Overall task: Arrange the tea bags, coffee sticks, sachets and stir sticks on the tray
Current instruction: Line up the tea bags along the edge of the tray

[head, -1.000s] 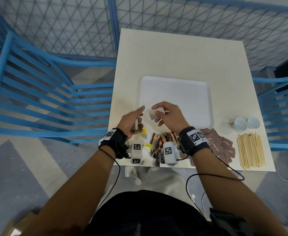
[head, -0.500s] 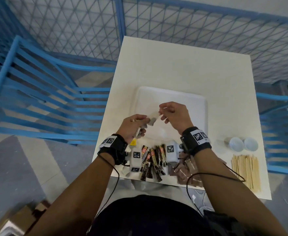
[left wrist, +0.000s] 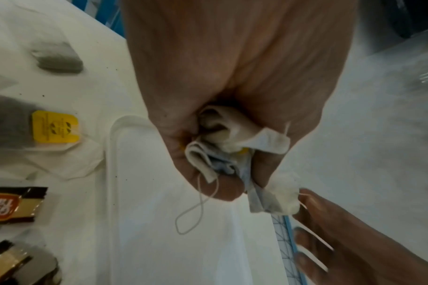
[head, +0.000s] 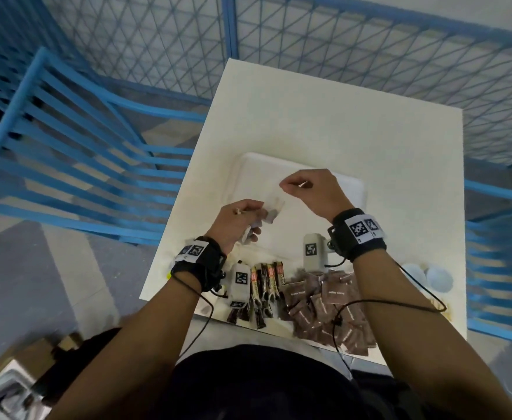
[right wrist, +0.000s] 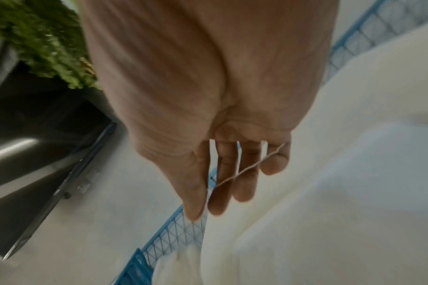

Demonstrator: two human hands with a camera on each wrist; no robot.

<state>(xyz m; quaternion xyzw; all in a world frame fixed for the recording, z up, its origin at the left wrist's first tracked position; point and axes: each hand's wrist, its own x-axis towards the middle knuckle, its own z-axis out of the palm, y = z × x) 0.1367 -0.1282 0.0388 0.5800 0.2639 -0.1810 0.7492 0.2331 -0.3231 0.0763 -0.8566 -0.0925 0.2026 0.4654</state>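
**Tea bags being untangled above the tray**

Over the last second the hands have drawn apart. The left hand (head: 242, 221) now holds the bunched tea bags (left wrist: 235, 142) alone, fingers curled tight round them above the near-left corner of the tray (head: 351, 189). The right hand (head: 312, 189) has lifted toward the tray's middle, thumb and forefinger pinched on a string (right wrist: 249, 165) running back to the bunch. Nothing lies on the tray yet. Coffee sticks (head: 263, 292) and brown sachets (head: 327, 310) wait along the table's near edge. Likely one bag is being teased free for placing.
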